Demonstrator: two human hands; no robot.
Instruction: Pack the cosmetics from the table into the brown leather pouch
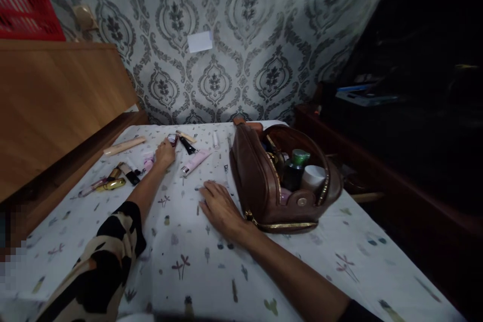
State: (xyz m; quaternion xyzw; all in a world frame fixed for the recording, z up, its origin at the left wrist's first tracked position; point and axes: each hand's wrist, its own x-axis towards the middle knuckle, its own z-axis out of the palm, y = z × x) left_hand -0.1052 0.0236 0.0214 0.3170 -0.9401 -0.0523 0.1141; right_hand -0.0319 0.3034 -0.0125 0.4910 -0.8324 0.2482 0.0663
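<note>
My left hand (165, 154) reaches across to the far left, its fingers closed on a small dark red container (173, 139) with a pale label. Beside it lie a black tube (187, 145), a pink tube (196, 162) and a slim beige item. My right hand (218, 206) rests flat on the printed sheet (211, 282), fingers stretched out and holding nothing. Just right of it stands a brown toiletry bag (251, 171), unzipped. Inside are a dark bottle with a green cap (301, 157), a white jar (313, 179) and other items, partly hidden by the bag's walls.
Several cosmetics lie on the left, among them a gold tube (111, 184), a pink item (148, 163) and a long beige tube (125, 146). A white stick (216, 140) lies further back. A wooden panel (56, 105) borders the left; patterned wallpaper (215, 80) is behind.
</note>
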